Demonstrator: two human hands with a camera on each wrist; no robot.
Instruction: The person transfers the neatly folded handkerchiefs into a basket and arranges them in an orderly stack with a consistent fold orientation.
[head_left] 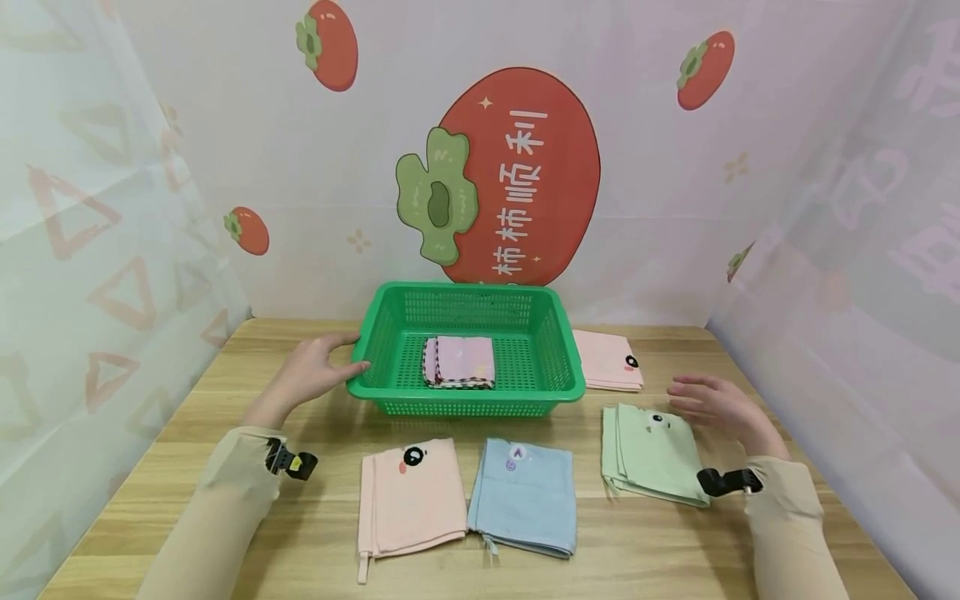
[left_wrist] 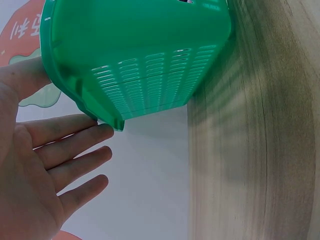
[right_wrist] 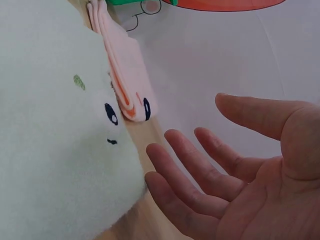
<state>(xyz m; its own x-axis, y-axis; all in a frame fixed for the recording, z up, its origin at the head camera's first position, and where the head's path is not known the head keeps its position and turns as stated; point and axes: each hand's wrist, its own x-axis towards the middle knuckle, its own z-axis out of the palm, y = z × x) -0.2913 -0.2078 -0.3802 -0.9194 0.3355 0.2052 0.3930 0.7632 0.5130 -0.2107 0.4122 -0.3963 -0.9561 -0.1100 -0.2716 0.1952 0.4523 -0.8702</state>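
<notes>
My left hand [head_left: 318,371] is at the left rim of a green plastic basket [head_left: 468,408], its thumb hooked over the rim and its other fingers spread outside. In the left wrist view, fingertips meet the rim's corner. Inside the basket lies a folded lilac cloth [head_left: 467,360] with a checked edge. My right hand [head_left: 723,408] hovers beside a folded light-green towel [head_left: 656,454], holding nothing, fingers slightly bent and apart from the towel in the right wrist view. Nearer to me lie a folded pink towel [head_left: 416,500] and a folded blue towel [head_left: 525,496].
Another folded pink towel [head_left: 609,360] lies right of the basket, partly hidden behind it. The wooden table [head_left: 315,533] ends at a printed cloth backdrop [head_left: 652,208], with similar side walls left and right.
</notes>
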